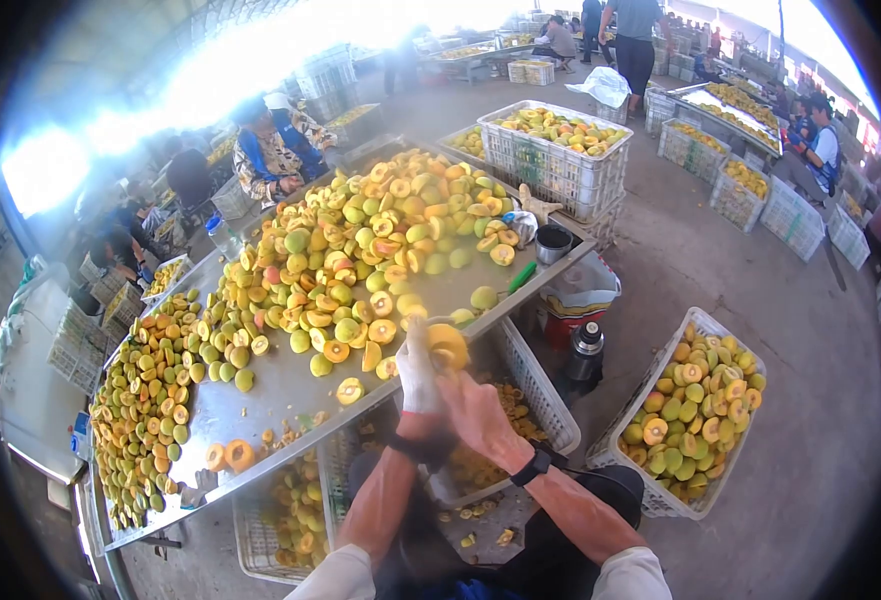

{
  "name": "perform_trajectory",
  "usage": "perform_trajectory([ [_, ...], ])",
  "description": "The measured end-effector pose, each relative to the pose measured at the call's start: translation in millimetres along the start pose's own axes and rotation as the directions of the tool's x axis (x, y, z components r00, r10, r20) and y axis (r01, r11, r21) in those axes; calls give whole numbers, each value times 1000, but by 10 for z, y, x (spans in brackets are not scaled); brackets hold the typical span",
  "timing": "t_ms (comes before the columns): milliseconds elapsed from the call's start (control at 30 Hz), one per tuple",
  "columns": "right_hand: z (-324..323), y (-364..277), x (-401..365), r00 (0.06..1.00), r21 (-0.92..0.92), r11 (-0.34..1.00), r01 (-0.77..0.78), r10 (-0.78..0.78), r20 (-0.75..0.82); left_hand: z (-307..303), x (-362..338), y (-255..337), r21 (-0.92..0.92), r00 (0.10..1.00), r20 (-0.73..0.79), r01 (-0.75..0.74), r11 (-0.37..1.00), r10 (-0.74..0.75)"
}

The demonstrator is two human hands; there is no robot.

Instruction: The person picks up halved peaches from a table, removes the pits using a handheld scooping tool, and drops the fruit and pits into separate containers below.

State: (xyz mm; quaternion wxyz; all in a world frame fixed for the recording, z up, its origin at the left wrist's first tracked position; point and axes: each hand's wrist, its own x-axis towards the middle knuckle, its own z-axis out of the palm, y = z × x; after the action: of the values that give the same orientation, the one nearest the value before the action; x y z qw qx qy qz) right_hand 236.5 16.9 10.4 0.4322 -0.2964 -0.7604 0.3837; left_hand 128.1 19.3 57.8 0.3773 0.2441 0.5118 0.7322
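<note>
My left hand, in a white glove, is closed around a cut yellow peach just off the table's front edge. My right hand, bare with a dark watch at the wrist, is closed right beneath the peach and against the left hand. Whatever its fingers grip is hidden. A large heap of halved peaches covers much of the metal table beyond my hands. Under them stands a crate with yellow scraps in it.
A crate of peach halves stands on the floor at right, near a thermos. A metal cup and a green-handled tool lie at the table's right end. Across the table sits a person. Stacked full crates stand behind.
</note>
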Motion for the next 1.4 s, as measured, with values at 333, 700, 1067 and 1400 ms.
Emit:
perform_trajectory([
  [333,11,-39,-153,970,-155,960,235,-222,98,-243,171,48,-466,968,81,247,850,-238],
  [700,-435,-143,-45,983,-320,933,162,-182,-32,-1021,148,658,-127,979,-131,-173,977,156],
  [1067,-546,-231,31,995,-377,926,-22,56,80,-3147,-1180,821,990,933,-136,115,83,334],
  [1400,-476,-145,53,990,-415,909,-43,94,103,-2533,-16,381,951,944,123,-201,236,306],
])
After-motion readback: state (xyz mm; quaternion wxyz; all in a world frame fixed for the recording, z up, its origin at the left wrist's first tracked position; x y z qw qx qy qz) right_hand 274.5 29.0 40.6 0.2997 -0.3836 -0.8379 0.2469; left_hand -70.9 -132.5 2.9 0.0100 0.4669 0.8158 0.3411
